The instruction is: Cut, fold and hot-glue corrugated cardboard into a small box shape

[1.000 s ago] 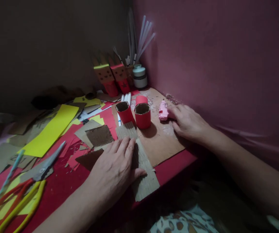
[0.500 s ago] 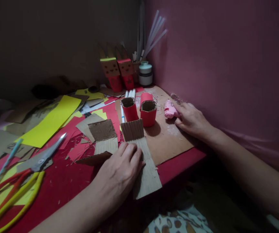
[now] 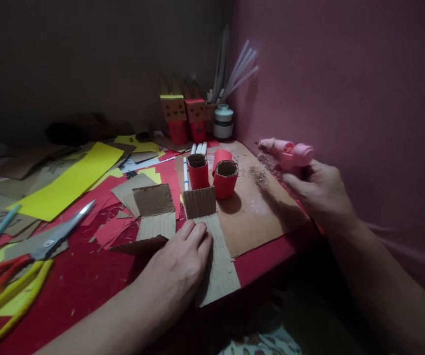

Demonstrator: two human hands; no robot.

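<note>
My right hand (image 3: 323, 190) is wrapped round a pink glue gun (image 3: 297, 154), lifted above the right edge of the cardboard sheet, its nozzle pointing left. My left hand (image 3: 186, 261) rests at the front of the table, fingers curled on the left edge of a folded cardboard strip (image 3: 222, 264). The strip's far end (image 3: 199, 202) stands bent upright. Left of that hand lies another folded cardboard piece (image 3: 157, 224) with raised flaps. Beyond the strip, red-covered cardboard tubes (image 3: 226, 183) stand close together; the fingertips of my left hand are partly hidden.
Scissors (image 3: 48, 244) with red and yellow handles lie at left, among yellow paper (image 3: 75, 180) and scraps. At the back are two box-headed cardboard figures (image 3: 173, 111) and a pale jar (image 3: 223, 122). White markers (image 3: 198, 148) lie behind the tubes. A pink wall (image 3: 364, 88) bounds the right.
My right hand has raised the glue gun off the cardboard sheet and turned it, so its pink body shows sideways. My left hand stays on the cardboard strip. The view has shifted slightly.
</note>
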